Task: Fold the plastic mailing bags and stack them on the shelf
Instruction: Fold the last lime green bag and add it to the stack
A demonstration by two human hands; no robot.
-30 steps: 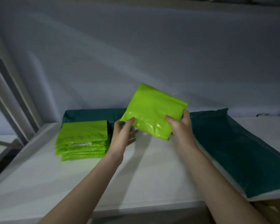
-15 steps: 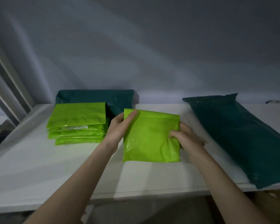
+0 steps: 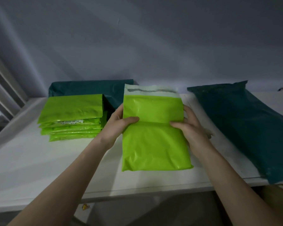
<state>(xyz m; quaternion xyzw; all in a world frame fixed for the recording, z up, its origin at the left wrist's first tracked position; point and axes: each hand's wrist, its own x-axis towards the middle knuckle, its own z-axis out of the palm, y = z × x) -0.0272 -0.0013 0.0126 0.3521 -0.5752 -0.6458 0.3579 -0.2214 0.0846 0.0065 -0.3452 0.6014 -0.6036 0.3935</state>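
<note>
A lime-green mailing bag (image 3: 153, 141) lies lengthwise on the white shelf (image 3: 39, 168), its pale adhesive flap at the far end. A crease runs across its middle. My left hand (image 3: 119, 126) grips its left edge with the thumb on top at the crease. My right hand (image 3: 188, 129) holds the right edge the same way, thumb on the crease. To the left stands a stack of folded lime-green bags (image 3: 72, 118), with a white label showing on one.
A dark teal bag (image 3: 91, 90) lies behind the stack against the grey wall. A larger dark teal bag (image 3: 245, 128) covers the shelf's right side and overhangs the front edge. A slanted metal frame (image 3: 5, 88) rises at the far left.
The bag came down from the air onto the shelf, and its top half has opened away from me, so the flap now shows. Both hands shifted to its side edges.
</note>
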